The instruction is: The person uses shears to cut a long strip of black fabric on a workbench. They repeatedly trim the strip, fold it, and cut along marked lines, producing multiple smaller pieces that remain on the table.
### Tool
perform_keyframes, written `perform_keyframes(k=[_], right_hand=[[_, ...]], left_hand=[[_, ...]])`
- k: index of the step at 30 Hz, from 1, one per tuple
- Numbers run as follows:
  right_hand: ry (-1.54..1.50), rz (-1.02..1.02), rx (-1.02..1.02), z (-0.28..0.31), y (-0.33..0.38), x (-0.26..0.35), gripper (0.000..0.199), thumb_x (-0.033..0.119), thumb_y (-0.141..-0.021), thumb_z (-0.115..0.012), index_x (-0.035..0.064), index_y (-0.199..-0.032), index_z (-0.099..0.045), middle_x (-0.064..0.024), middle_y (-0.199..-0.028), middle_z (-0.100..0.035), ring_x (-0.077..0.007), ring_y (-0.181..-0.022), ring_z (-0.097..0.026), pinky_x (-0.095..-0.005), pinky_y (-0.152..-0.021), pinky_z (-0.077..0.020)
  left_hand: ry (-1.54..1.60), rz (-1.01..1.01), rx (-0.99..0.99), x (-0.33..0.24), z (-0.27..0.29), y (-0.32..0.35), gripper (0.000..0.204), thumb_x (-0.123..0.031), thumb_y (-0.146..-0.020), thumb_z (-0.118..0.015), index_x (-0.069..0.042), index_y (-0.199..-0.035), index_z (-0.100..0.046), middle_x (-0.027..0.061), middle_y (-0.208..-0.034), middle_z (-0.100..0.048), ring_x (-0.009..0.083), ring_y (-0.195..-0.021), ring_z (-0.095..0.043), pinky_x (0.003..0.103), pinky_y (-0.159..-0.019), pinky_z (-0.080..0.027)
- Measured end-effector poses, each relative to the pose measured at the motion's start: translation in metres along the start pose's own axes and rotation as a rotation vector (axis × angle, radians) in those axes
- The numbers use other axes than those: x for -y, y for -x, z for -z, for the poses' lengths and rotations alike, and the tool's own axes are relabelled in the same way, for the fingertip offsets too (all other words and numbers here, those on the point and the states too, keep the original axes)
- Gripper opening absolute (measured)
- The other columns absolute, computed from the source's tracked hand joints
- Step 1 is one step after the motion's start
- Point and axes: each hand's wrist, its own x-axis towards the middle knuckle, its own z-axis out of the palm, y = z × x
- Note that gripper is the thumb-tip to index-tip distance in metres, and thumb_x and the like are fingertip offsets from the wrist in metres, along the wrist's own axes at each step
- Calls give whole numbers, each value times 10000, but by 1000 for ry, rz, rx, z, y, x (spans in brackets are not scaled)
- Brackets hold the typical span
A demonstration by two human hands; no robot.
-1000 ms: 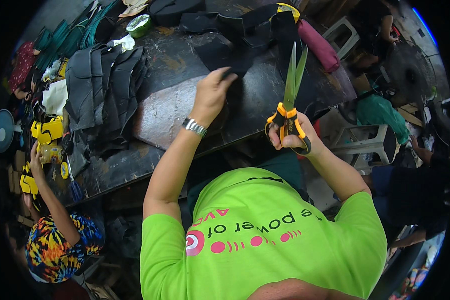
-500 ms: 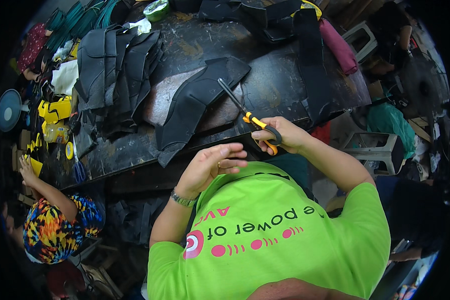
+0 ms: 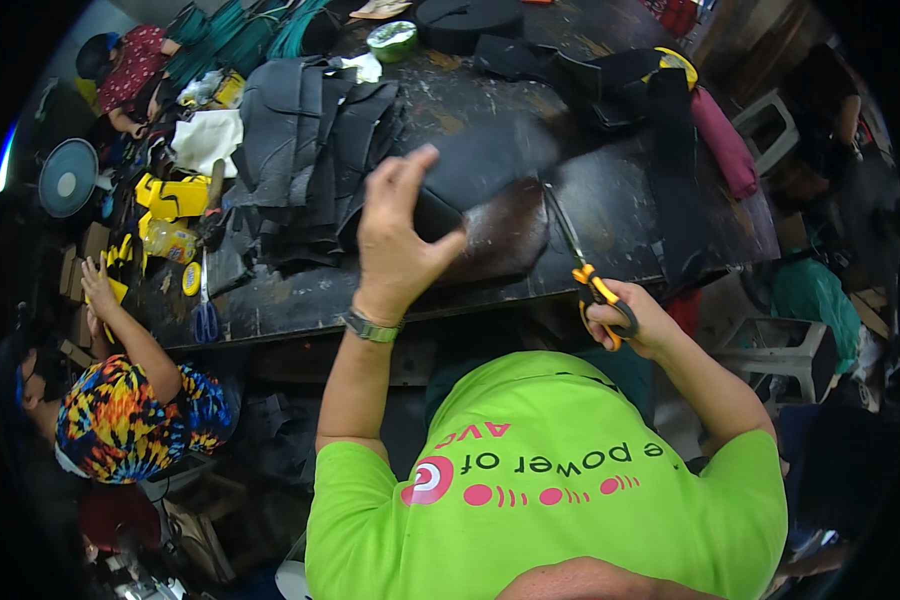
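My right hand (image 3: 638,318) grips a pair of scissors (image 3: 583,268) with yellow-orange and black handles. Their blades point away from me over the table edge. My left hand (image 3: 395,235) is raised above the table, thumb and fingers spread, with nothing visibly held in it. Just beyond its fingers is a black fabric piece (image 3: 495,158), smeared by motion; whether it touches the hand I cannot tell. A brown board-like slab (image 3: 508,232) lies partly under that piece. Left of it, several similar black pieces are stacked in a pile (image 3: 282,130).
On the dark table (image 3: 610,205), black strips (image 3: 678,170) and a maroon roll (image 3: 722,145) lie at right. Blue-handled scissors (image 3: 205,318) and a jar (image 3: 170,240) are at left. A co-worker in a colourful shirt (image 3: 120,415) works there. A grey stool (image 3: 785,350) stands at right.
My left hand has moved up and forward over the table, its fingers spreading. The black piece has shifted away from me and blurred, baring more of the slab. The scissors stay in my right hand.
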Motion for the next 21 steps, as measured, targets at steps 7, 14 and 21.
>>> perform_keyframes(k=[7, 14, 21], right_hand=[[-54, 95, 48, -5, -1, -6, 269, 183, -853, -771, 26, -988, -597, -48, -707, -608, -105, -527, -576, -219, -475, -463], [-66, 62, 38, 1, -4, -16, 274, 192, -852, -796, 51, -978, -598, -49, -685, -624, -104, -510, -576, -219, -477, -452], [-209, 147, -75, 21, 3, -14, 247, 210, -882, -770, 58, -969, -595, -44, -700, -610, -98, -520, -569, -217, -482, -456]], left_hand=[[-533, -33, -415, 85, 97, -94, 841, -455, -763, -830, -135, -1445, -454, 223, -1373, -496, 406, -1270, -498, 481, -1051, -453], [-527, 331, -45, 184, 61, -76, 1127, -641, -839, -683, 69, -1546, -168, 290, -1583, -269, 407, -1475, -267, 434, -1215, -226], [-526, 17, -335, 99, 45, -90, 774, -429, -875, -744, -38, -1461, -422, 215, -1425, -501, 369, -1345, -463, 433, -1116, -384]])
